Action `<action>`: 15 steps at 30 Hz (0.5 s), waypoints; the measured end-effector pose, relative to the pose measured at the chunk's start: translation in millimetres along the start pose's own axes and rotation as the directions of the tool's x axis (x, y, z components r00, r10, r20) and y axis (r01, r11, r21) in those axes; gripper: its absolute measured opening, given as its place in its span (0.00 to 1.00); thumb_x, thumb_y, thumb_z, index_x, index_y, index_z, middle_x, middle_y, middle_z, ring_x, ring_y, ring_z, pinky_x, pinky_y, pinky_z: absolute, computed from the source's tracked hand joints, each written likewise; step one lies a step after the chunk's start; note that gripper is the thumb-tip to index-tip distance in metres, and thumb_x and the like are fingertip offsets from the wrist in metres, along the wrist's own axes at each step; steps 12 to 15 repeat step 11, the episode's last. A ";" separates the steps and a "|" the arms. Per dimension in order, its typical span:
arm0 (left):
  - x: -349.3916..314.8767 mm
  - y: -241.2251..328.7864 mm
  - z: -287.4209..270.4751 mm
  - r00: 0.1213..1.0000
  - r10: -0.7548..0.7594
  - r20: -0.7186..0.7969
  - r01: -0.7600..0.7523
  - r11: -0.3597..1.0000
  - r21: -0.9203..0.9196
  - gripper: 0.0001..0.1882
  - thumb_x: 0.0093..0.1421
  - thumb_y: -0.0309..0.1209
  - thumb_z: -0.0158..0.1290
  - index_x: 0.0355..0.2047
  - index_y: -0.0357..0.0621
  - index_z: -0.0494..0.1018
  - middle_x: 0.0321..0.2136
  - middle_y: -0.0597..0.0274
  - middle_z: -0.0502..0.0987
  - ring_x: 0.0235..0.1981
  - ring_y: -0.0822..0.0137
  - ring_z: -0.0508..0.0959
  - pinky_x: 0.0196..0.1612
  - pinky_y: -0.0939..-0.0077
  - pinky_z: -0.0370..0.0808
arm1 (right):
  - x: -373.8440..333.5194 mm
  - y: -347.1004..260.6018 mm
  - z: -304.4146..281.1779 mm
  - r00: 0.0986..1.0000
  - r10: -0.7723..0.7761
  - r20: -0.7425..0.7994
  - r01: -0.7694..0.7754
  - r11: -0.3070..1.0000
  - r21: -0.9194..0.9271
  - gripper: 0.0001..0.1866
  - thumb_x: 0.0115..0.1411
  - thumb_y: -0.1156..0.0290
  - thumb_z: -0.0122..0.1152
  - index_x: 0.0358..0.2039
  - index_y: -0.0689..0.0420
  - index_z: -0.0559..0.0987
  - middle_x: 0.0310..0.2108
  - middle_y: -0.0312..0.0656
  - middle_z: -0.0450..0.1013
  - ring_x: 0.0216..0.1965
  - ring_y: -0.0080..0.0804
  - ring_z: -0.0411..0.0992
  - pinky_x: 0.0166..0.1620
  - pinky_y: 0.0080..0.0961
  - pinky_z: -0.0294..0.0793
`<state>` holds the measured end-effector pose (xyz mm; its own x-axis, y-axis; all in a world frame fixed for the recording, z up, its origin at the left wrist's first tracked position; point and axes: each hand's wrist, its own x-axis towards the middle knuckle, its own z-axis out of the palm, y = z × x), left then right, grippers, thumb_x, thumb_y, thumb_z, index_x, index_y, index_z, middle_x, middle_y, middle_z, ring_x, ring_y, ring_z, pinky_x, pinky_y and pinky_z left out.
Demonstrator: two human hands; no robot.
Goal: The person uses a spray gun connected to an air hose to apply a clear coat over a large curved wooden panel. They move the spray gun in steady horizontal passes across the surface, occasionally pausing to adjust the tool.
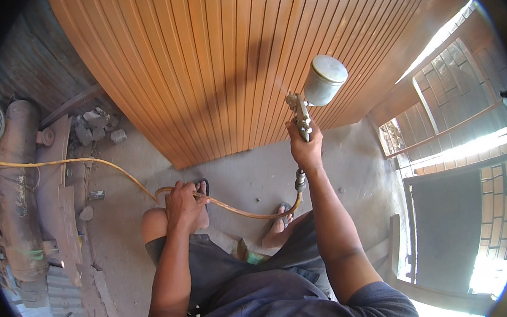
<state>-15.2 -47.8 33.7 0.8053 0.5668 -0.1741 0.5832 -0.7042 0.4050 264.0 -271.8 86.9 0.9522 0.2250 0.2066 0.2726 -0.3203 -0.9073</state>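
My right hand (306,145) is closed round the handle of a metal spray gun (301,116), held up before a ribbed orange-brown panel (216,60). A silver paint cup (324,78) is fixed to the gun. Faint mist shows at its nozzle, which points at the panel. From the fitting below the handle, a yellowish air hose (252,214) curves down and across to the left. My left hand (184,204) is closed round that hose near my left knee. Part of the hose is hidden under its fingers.
At the left stands a rusty air compressor tank (21,194), with the hose running to it. Broken concrete lumps (93,126) lie beside the panel's left end. Corrugated sheets (64,292) are at lower left. A framed opening and dark board (449,229) stand at the right.
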 end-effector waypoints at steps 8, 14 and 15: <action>1.7 2.3 2.9 0.982 -0.045 0.182 0.026 0.994 0.110 0.26 0.53 0.45 0.74 0.48 0.45 0.83 0.47 0.50 0.80 0.51 0.48 0.83 0.55 0.49 0.79 | -14.9 44.0 15.4 0.998 0.060 0.025 -0.060 0.998 -0.035 0.10 0.65 0.69 0.70 0.38 0.61 0.79 0.26 0.43 0.76 0.28 0.33 0.73 0.39 0.35 0.76; 2.2 -0.1 6.9 0.975 -0.048 0.215 0.022 0.992 0.121 0.27 0.53 0.46 0.74 0.49 0.46 0.83 0.47 0.50 0.80 0.52 0.49 0.83 0.56 0.49 0.79 | -19.3 68.8 25.3 0.996 0.083 0.031 -0.082 0.996 -0.034 0.11 0.65 0.67 0.71 0.38 0.61 0.80 0.26 0.43 0.76 0.28 0.33 0.73 0.39 0.35 0.76; 2.2 -0.1 6.9 0.975 -0.048 0.215 0.022 0.992 0.121 0.27 0.53 0.46 0.74 0.49 0.46 0.83 0.47 0.50 0.80 0.52 0.49 0.83 0.56 0.49 0.79 | -19.3 68.8 25.3 0.996 0.083 0.031 -0.082 0.996 -0.034 0.11 0.65 0.67 0.71 0.38 0.61 0.80 0.26 0.43 0.76 0.28 0.33 0.73 0.39 0.35 0.76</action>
